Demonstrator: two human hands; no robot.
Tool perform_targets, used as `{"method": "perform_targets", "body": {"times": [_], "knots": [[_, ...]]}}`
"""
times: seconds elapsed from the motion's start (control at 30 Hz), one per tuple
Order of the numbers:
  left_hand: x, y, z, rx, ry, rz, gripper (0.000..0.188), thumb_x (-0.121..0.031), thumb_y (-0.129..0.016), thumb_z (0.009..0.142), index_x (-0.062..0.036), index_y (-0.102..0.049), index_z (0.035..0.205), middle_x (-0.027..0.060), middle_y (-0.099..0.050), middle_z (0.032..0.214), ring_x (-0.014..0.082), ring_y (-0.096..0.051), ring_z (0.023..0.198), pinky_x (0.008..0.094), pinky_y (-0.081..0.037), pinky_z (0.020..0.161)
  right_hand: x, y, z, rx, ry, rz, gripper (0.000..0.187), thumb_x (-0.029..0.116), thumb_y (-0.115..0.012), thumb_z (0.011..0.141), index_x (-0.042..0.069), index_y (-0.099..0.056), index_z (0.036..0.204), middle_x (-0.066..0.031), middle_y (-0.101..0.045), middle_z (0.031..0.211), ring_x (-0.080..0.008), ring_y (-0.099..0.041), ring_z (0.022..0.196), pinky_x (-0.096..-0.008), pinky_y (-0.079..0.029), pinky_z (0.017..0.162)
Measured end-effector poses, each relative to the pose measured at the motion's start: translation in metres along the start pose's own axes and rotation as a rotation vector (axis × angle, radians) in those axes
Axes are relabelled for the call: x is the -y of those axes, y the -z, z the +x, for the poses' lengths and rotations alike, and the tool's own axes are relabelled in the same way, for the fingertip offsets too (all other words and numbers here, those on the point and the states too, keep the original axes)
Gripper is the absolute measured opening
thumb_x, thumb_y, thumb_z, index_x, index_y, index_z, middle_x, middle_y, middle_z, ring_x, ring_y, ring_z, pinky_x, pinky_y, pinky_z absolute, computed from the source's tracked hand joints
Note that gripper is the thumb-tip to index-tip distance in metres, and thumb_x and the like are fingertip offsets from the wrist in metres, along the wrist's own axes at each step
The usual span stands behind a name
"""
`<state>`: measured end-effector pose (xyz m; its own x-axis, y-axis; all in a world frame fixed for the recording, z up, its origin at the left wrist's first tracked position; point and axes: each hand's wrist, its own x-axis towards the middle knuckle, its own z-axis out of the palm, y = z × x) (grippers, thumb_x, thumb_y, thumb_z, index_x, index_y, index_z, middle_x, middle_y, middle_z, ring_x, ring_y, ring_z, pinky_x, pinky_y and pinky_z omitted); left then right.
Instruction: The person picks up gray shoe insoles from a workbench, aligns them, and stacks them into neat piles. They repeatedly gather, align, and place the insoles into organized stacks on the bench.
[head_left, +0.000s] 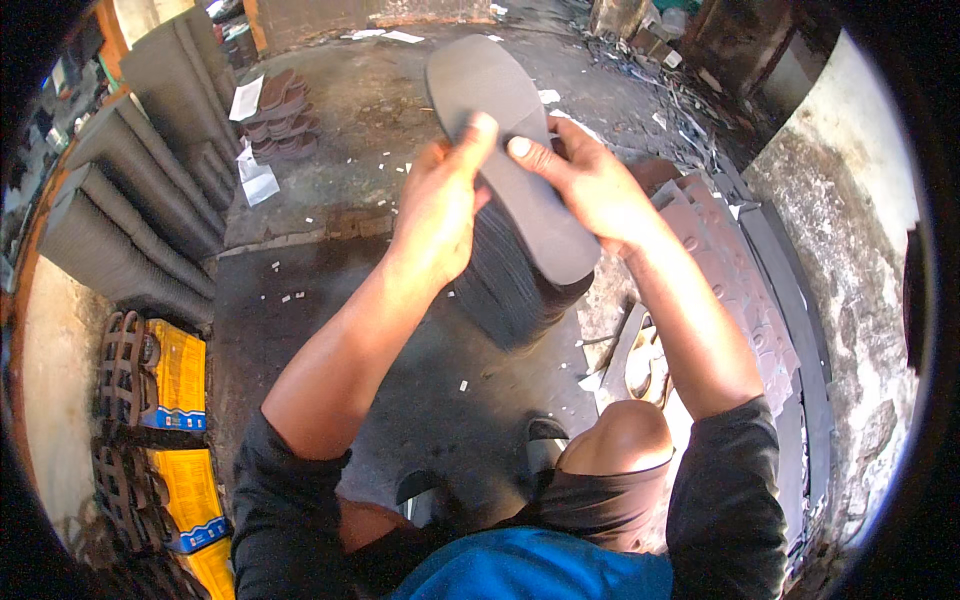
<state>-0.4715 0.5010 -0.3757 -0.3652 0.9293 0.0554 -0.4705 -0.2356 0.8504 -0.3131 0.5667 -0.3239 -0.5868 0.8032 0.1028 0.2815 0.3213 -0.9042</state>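
Observation:
A grey shoe sole is held up in front of me, its wide end pointing away and its other end tilted toward the lower right. My left hand grips its left edge, thumb lying on the top face. On the right edge my right hand is closed too, thumb on top and fingers partly hidden beneath. Under the sole stands a tall stack of dark soles on the floor; whether the held one touches it I cannot tell.
Tall stacks of grey soles line the left wall. Nearer are yellow boxes beside strappy sandal uppers. Brown pieces and paper lie at the far left. Cut brown sheets lie on the right, near a rough wall.

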Motion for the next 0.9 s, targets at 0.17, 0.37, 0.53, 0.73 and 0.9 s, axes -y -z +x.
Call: {"method": "perform_targets", "body": {"times": [0.17, 0.37, 0.53, 0.73, 0.9], "knots": [[0.09, 0.084, 0.052, -0.568, 0.152, 0.09, 0.033, -0.048, -0.062, 0.099, -0.0154, -0.062, 0.099, 0.0001, -0.056, 0.085, 0.0112, -0.051, 0.082, 0.0324, -0.039, 0.083, -0.03, 0.014, 0.009, 0.099, -0.254, -0.235, 0.088, 0.053, -0.072, 0.09, -0.011, -0.043, 0.144, -0.029, -0.059, 0.134, -0.0302, -0.061, 0.122, -0.0399, -0.048, 0.102], [0.292, 0.153, -0.014, -0.506, 0.871, 0.312, 0.063, -0.068, -0.07, 0.085, -0.009, -0.064, 0.107, 0.0009, -0.051, 0.079, 0.0122, -0.049, 0.066, 0.0311, -0.044, 0.06, -0.083, 0.035, 0.018, -0.024, -0.271, -0.281, 0.092, 0.058, -0.069, 0.089, -0.002, -0.037, 0.152, -0.0286, -0.054, 0.142, -0.0364, -0.058, 0.127, -0.0437, -0.047, 0.105], [0.348, 0.146, -0.012, -0.493, 0.881, 0.116, 0.111, -0.077, -0.072, 0.076, 0.004, -0.038, 0.143, 0.0146, -0.046, 0.137, 0.0258, -0.048, 0.116, 0.0435, -0.044, 0.093, -0.109, 0.098, 0.034, 0.064, -0.401, -0.052, 0.08, 0.054, -0.063, 0.095, 0.003, -0.041, 0.152, -0.0237, -0.054, 0.144, -0.0323, -0.057, 0.128, -0.0449, -0.048, 0.104], [0.351, 0.123, 0.007, -0.456, 0.87, 0.208, 0.119, -0.077, -0.073, 0.075, 0.0011, -0.027, 0.153, 0.0169, -0.038, 0.149, 0.0307, -0.04, 0.131, 0.047, -0.04, 0.101, -0.133, 0.154, 0.062, 0.1, -0.538, 0.175, 0.069, 0.051, -0.058, 0.1, 0.005, -0.046, 0.149, -0.018, -0.054, 0.145, -0.029, -0.057, 0.128, -0.0443, -0.047, 0.105], [0.357, 0.102, -0.004, -0.431, 0.741, 0.259, 0.116, -0.06, -0.08, 0.079, -0.0046, -0.014, 0.157, 0.0192, -0.031, 0.158, 0.0375, -0.032, 0.144, 0.0532, -0.03, 0.113, -0.139, 0.169, 0.068, 0.196, -0.468, 0.013, 0.085, 0.056, -0.065, 0.093, 0.005, -0.036, 0.155, -0.0199, -0.047, 0.151, -0.0301, -0.05, 0.134, -0.0459, -0.044, 0.108]]}}
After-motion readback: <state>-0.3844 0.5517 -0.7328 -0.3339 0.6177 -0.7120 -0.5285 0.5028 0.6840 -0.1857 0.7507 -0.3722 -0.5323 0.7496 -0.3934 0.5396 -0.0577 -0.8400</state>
